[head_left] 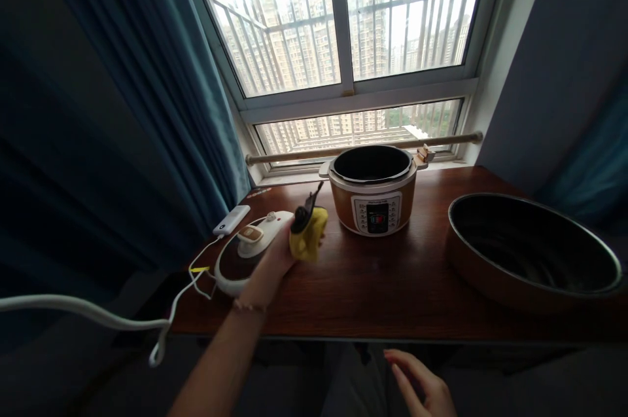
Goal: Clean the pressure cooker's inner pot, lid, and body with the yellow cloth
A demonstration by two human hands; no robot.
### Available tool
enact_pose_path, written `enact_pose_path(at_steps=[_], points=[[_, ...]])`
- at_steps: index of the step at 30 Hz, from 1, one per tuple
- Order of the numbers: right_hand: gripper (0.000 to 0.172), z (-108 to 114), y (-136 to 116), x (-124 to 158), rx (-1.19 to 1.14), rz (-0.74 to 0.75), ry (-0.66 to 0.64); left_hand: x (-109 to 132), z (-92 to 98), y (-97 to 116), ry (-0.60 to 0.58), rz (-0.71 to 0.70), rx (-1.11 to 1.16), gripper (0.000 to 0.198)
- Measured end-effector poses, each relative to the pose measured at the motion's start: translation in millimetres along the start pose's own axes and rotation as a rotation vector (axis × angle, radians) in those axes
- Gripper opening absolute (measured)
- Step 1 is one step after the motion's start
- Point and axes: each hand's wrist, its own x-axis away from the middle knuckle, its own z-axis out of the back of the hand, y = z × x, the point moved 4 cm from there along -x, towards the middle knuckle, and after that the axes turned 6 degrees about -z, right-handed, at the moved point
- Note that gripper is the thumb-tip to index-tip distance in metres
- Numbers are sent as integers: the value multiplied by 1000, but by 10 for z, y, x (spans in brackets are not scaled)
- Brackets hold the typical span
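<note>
My left hand [284,250] reaches over the table with its fingers closed round a crumpled yellow cloth [310,237]. A dark object [300,217] with a round end and a thin tip shows at the top of the cloth; its kind is unclear. Beneath that hand and forearm lies a white and brown cooker lid [235,266], partly covered by them. An electric cooker [375,198], uncovered and with a dark interior, stands a little to the right of the cloth. Low in the view, my right hand [422,387] is off the table edge, fingers bent and apart, with nothing visible in them.
On the right of the wooden table [383,286] sits a wide brown pot [520,292] with a dark inside. A white power bank [231,219] with a white cable [88,312] lies at left. Behind are a barred window [347,93] and a blue curtain [161,76].
</note>
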Motion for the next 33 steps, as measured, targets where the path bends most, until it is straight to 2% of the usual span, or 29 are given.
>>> enact_pose_path(at_steps=[1,2,4,6,7,9,11,14,16,18,21,23,27,30,33], points=[[37,-14,18,-29,-66,-70,-23,235,-208,-226,-98,44,261,53],[42,-36,37,-59,-148,-141,-42,475,-400,-459,-139,93,468,48],[55,-98,74,-115,-315,-273,-56,930,-762,-907,-165,224,726,34],[64,-156,97,-166,-403,-364,-42,1277,-1048,-1217,-149,300,843,34],[65,-180,92,-190,-403,-381,-50,1392,-1150,-1299,-158,311,841,37],[62,-208,46,-236,-358,-357,-114,1492,-1229,-1322,-173,237,704,36],[57,-177,-27,-284,-320,-315,-162,1456,-1161,-1220,-189,82,453,33],[51,40,-110,-411,-281,-298,-35,1304,-909,-1098,-151,-67,183,27],[50,252,-132,-549,-195,-276,91,1223,-740,-1132,-86,-81,151,25],[50,474,-122,-711,-16,-223,200,1191,-641,-1230,-42,-89,155,25],[48,749,-81,-900,337,-67,335,1219,-612,-1400,-21,-81,157,30],[46,857,-44,-952,508,40,381,1257,-614,-1464,-20,-64,153,32],[42,939,3,-974,711,139,450,1308,-545,-1431,-12,-46,146,30],[39,903,5,-1055,800,172,426,1308,-464,-1382,-27,-14,172,33],[38,856,-1,-1182,900,140,402,1299,-421,-1392,-57,31,224,42]])
